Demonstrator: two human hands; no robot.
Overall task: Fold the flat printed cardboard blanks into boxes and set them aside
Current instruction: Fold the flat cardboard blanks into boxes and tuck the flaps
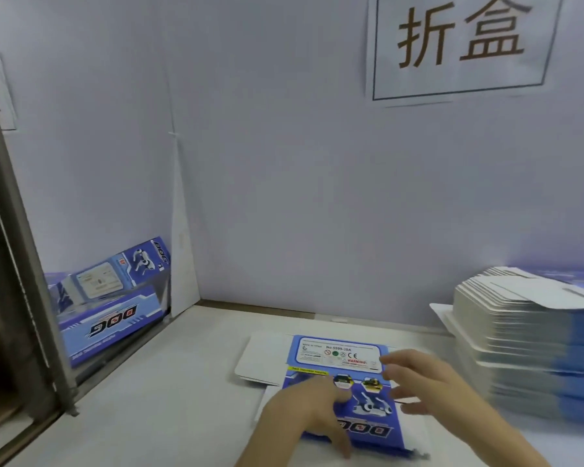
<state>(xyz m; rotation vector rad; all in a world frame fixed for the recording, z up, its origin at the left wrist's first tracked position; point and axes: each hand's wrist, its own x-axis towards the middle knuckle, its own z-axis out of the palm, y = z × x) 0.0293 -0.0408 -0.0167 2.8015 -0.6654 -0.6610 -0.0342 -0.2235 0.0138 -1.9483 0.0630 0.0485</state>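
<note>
Lengthwise away, flat blank (368,407) (printed upside down), left hand (304,411) pressing

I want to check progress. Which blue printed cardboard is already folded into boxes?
The folded boxes at the far left: they have raised sides. The blank in front and the stack at right lie flat.

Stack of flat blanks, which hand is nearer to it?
Right. The right hand hovers just left of the stack; the left hand rests on the single blank, farther left.
</note>
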